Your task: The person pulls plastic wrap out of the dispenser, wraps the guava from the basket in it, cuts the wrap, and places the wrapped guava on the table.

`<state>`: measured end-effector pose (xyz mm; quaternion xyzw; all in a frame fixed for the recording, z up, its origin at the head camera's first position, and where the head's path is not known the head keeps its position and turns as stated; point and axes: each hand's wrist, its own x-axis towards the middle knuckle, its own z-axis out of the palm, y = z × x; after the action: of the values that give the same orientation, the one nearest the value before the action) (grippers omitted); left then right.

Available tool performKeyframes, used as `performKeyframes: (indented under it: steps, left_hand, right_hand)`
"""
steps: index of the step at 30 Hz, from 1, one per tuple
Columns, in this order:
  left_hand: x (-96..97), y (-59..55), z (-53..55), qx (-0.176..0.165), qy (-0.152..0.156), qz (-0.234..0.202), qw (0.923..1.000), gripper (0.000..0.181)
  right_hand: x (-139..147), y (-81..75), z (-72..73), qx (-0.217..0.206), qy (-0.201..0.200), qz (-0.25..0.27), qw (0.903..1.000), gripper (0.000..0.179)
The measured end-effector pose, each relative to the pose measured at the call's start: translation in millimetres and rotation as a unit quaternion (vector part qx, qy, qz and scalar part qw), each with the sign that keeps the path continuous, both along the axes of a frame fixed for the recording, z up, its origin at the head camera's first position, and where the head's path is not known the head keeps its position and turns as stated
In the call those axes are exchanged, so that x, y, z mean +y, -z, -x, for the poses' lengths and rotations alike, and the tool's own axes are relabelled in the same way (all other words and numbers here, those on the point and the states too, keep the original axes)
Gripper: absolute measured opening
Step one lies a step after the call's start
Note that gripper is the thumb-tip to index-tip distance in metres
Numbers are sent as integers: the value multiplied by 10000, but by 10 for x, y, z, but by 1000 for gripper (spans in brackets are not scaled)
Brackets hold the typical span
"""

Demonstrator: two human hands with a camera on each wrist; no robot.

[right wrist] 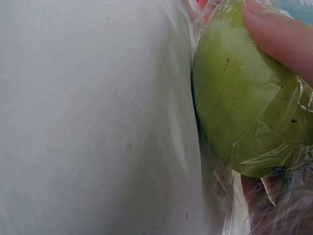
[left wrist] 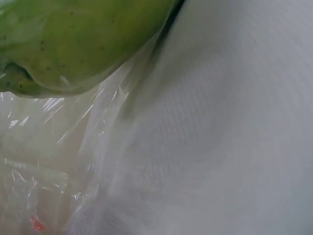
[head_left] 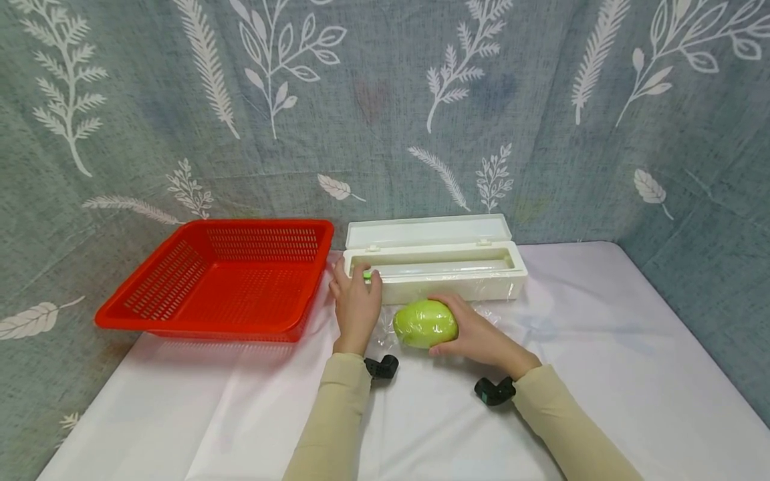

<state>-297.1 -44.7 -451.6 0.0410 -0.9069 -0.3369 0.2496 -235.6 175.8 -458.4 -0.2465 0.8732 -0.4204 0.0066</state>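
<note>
One white surface [head_left: 601, 347], leafy curtain [head_left: 385, 107] far side, right hand [head_left: 478, 336] gripping wrapped green fruit [head_left: 421, 324], left hand [head_left: 356, 308] kinda pinching a green tab [head_left: 367, 274].

Cannot see the green fruit [head_left: 421, 325] fully under the right hand [head_left: 474, 335], nor identify the green piece [head_left: 367, 274] by the left hand [head_left: 357, 306].

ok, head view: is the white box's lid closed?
No, the lid stands open along the back edge of the white box, leaving the box's inside exposed.
</note>
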Motion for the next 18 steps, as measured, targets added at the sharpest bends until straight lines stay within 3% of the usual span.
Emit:
performKeyframes:
  steps: [13,18]
  left_hand:
    - [-35,8,23,54,-57,-7,10000,53]
    - [-38,14,39,-118,-180,-169,9996,63]
  right_hand:
    - [4,8,15,-56,20,-6,10000,88]
    - [4,9,17,-89,-5,-8,10000,88]
